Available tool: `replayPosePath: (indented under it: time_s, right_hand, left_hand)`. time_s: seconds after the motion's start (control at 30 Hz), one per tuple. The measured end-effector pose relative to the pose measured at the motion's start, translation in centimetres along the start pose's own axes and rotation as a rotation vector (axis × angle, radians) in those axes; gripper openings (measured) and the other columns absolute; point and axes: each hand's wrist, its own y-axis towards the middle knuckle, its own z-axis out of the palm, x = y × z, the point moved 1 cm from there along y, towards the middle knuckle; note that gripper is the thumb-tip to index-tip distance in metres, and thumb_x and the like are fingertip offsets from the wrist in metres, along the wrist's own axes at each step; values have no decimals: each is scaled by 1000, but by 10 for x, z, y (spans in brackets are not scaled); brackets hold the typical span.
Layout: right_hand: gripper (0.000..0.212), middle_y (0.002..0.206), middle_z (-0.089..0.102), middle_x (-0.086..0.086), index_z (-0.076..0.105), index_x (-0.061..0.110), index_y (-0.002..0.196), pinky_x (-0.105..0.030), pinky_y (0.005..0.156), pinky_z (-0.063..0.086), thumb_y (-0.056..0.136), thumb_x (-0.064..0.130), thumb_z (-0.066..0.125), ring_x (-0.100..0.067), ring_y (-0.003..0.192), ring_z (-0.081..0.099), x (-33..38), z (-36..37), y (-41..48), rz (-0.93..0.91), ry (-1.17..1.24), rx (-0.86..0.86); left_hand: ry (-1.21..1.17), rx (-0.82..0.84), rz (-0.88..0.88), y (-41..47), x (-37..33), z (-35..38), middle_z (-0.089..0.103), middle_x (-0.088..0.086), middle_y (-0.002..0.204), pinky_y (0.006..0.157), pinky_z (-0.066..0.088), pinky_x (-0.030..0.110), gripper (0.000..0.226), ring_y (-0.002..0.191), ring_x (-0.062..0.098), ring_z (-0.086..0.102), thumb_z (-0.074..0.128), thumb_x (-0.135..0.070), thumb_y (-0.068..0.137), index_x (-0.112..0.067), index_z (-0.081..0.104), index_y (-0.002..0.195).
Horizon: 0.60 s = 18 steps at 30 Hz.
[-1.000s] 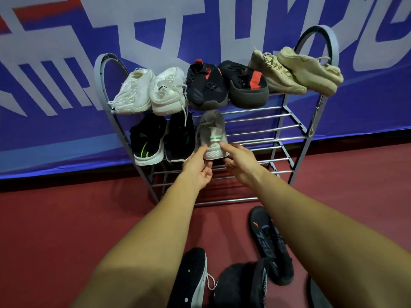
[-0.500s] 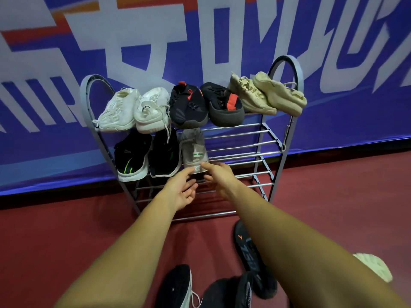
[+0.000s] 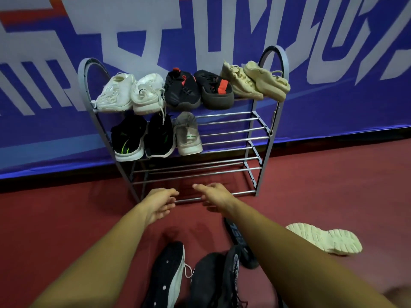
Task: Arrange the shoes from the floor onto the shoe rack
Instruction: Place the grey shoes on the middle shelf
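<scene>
Grey metal shoe rack (image 3: 233, 139) stands just beyond both hands. The left hand (image 3: 159, 204) and right hand (image 3: 214, 194) hover loose-fingered, holding nothing. Above them, a grey-and-white trainer with a green stripe (image 3: 188, 135) sits on the middle shelf beside a black pair (image 3: 159, 138). Beneath the forearms lie black floor shoes (image 3: 169, 270); right of the right hand, a cream shoe (image 3: 327, 238), sole up.

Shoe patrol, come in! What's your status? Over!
Left hand, right hand open, empty, low before the shoe rack. Grey shoe on second shelf beside black pair. Black shoes, cream shoe lie on floor. Path clear.
</scene>
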Motion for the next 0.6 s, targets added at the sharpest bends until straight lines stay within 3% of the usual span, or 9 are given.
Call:
replayPosePath:
  time_s: [0.17,0.33,0.47,0.53,0.6]
  right_hand:
    - [48,113,64,-7,50,14,108,-35,85,53,86,51,69,-22,98,67,-45,19,-4,121,-85,32]
    - [54,90,60,-9,55,6,111,-28,61,44,84,49,71,-20,73,58,-86,52,10,222,-175,96]
    - [47,81,58,-6,54,10,96,-28,54,42,82,51,71,-23,69,57,-118,82,31,285,-297,151]
    - [39,79,59,-6,53,11,83,-27,57,45,86,46,70,-22,69,58,-132,93,38,310,-365,154]
    - [36,71,55,-2,51,11,74,-22,49,41,91,38,68,-17,59,52,-147,105,41,349,-413,165]
  left_hand:
    - [156,-34,-64,5,50,-18,69,-4,106,68,46,24,16,92,12,67,70,-28,85,-22,65,99]
    - [289,-24,-117,18,95,-28,68,-2,103,56,42,20,23,78,10,62,70,-28,83,-20,65,104]
    - [358,-20,-180,30,136,-31,66,0,101,66,41,24,23,87,13,59,68,-27,85,-18,63,105]
    - [416,4,-216,35,157,-34,60,1,91,62,38,23,21,83,15,54,69,-24,85,-14,61,102]
    - [470,26,-234,39,174,-36,56,3,86,54,35,22,22,81,17,52,71,-23,84,-13,61,99]
